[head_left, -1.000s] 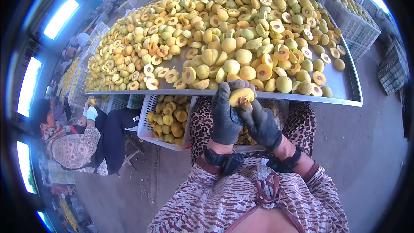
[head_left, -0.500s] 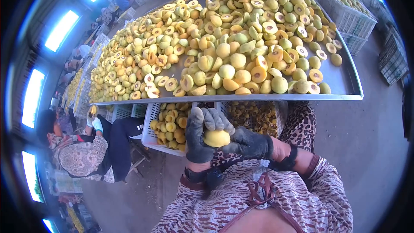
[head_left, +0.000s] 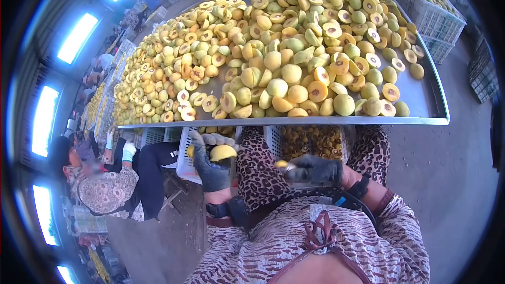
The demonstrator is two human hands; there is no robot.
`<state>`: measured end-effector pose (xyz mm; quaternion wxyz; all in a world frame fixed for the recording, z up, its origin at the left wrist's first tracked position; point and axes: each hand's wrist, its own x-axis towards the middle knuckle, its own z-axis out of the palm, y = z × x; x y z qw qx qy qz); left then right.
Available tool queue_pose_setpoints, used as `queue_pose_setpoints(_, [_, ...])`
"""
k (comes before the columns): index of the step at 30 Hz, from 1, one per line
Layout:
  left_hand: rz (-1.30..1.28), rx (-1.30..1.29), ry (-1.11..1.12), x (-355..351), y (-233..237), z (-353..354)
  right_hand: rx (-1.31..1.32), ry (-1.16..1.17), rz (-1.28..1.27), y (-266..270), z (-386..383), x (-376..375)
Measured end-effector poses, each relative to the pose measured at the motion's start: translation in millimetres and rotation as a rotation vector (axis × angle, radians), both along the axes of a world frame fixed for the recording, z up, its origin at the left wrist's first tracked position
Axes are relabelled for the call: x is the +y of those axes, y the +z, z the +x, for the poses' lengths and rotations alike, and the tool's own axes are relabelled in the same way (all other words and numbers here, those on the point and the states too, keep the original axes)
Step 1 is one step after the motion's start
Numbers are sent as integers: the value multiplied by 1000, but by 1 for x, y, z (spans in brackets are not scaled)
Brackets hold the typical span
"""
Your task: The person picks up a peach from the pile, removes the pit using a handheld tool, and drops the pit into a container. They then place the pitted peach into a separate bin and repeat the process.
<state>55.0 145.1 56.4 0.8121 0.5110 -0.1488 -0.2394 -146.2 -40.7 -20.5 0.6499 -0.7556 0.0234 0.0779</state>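
My gloved left hand [head_left: 211, 167] holds a yellow peach half [head_left: 223, 152], its rounded side up, in front of a white crate [head_left: 184, 164]. To the right, my gloved right hand [head_left: 315, 170] is closed around a small tool, mostly hidden by the fingers. A yellow bit of fruit [head_left: 281, 164] shows at the tool's tip. Behind that hand is another crate [head_left: 272, 139] with brownish-yellow pit pieces [head_left: 310, 141]. Above both hands, a metal table [head_left: 421, 102] bears a large heap of halved peaches [head_left: 273, 60], some with pits showing.
At the left sits a co-worker [head_left: 108, 186] wearing light gloves. Stacked crates [head_left: 434, 23] of fruit stand beyond the table's right end, and a dark crate [head_left: 483, 71] is at the far right. The table's front edge [head_left: 284, 121] runs just beyond my knees.
My hands have moved apart. The left has gone left over the white crate with the peach half; the right has shifted slightly right, its tool tip and yellow bit now showing.
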Motion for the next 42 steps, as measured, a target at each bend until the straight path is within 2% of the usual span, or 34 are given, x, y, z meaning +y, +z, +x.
queue_pose_setpoints(1, [269,-179,189,13,-7,17,21,-130,-273,-29,-3,-13])
queue_pose_setpoints(2, [676,-476,392,18,-35,55,18,-140,-286,-44,-14,-19])
queue_pose_setpoints(3, [657,-486,385,7,-38,62,32,-247,-492,-56,-23,-21])
queue_pose_setpoints(4, [863,-969,499,-9,-39,66,47,-351,-707,-54,-24,-27])
queue_pose_setpoints(5, [1069,-1446,604,-18,-46,62,54,-350,-722,-54,-24,-32])
queue_pose_setpoints(7, [628,-1331,195,-89,-33,26,-16,-546,-193,-36,-22,-24])
queue_pose_setpoints(8, [632,-1443,64,-120,-27,5,121,-573,108,-23,-21,-21])
queue_pose_setpoints(9, [646,-1606,-106,-146,-24,-6,119,-576,87,-21,-24,-24])
queue_pose_setpoints(11, [844,-1814,-275,-183,-58,-4,226,-611,390,-17,-37,-27])
queue_pose_setpoints(13, [929,-1821,-385,-197,-52,0,195,-660,379,3,-49,-28])
queue_pose_setpoints(15, [907,-1781,-456,-201,-40,6,74,-717,472,11,-60,-25])
queue_pose_setpoints(17, [913,-1737,-528,-198,-39,12,-4,-746,428,32,-58,-21])
queue_pose_setpoints(19, [704,-1673,-471,-199,-46,21,-182,-768,265,38,-51,-21])
queue_pose_setpoints(20, [709,-1799,-525,-200,-52,21,-179,-757,221,37,-48,-21])
queue_pose_setpoints(21, [788,-1949,-446,-199,-54,14,-175,-755,234,38,-44,-19])
queue_pose_setpoints(23, [814,-1897,-531,-200,-47,18,-126,-761,215,42,-34,-15])
queue_pose_setpoints(24, [824,-1909,-526,-199,-45,23,-207,-755,96,38,-28,-14])
queue_pose_setpoints(26, [801,-1631,-567,-206,-41,29,-292,-780,109,36,-29,-9])
queue_pose_setpoints(28, [420,-1073,-660,-201,-28,37,-366,-826,119,34,-37,-8])
queue_pose_setpoints(29, [220,-788,-672,-194,-22,33,-389,-851,-18,29,-41,-11])
queue_pose_setpoints(30, [148,-679,-661,-188,-23,27,-401,-868,-155,25,-44,-12])
queue_pose_setpoints(31, [154,-673,-669,-174,-16,9,-395,-874,-148,25,-46,-10])
queue_pose_setpoints(33, [114,-396,-703,-145,9,-34,-399,-911,-288,37,-38,-8])
queue_pose_setpoints(35, [-101,-187,-806,-134,-7,-53,-408,-915,-282,46,-32,-5])
queue_pose_setpoints(37, [-112,-243,-644,-129,-14,-72,-380,-946,-366,40,-24,-4])
queue_pose_setpoints(38, [-112,-243,-637,-128,-18,-79,-380,-939,-366,38,-22,-3])
queue_pose_setpoints(40, [-251,-25,-575,-129,-22,-87,-453,-970,-291,36,-19,-1])
queue_pose_setpoints(42, [-245,-52,-566,-128,-22,-90,-441,-981,-334,41,-18,-3])
